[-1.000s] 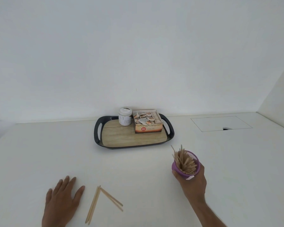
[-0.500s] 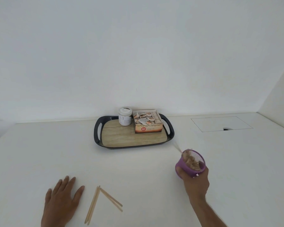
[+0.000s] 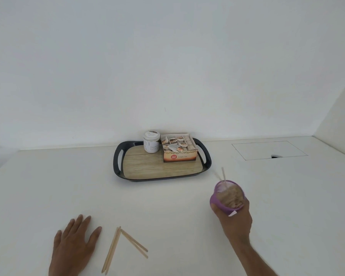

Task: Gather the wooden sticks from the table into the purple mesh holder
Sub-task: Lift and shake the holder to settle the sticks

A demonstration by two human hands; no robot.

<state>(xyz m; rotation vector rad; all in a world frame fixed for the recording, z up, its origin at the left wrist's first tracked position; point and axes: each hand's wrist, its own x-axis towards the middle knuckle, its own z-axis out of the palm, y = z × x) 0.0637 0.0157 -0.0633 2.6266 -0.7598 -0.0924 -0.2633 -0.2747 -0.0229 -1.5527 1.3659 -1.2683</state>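
The left hand [image 3: 74, 244] rests flat, fingers released, on the worktop [image 3: 48, 186] beside four loose sticks [image 3: 124, 246]. Rightward, the right hand [image 3: 234, 222] grasps the purple holder [image 3: 223, 204], whose sticks have just settled down inside, leaving room for more.

The purple mesh holder [image 3: 223, 204], tilted and packed with pale wooden sticks with two poking out past its far rim, is gripped in the right hand [image 3: 234, 223] above the worktop's right half. Loose wooden sticks [image 3: 124, 247] lie in a V near the front edge.
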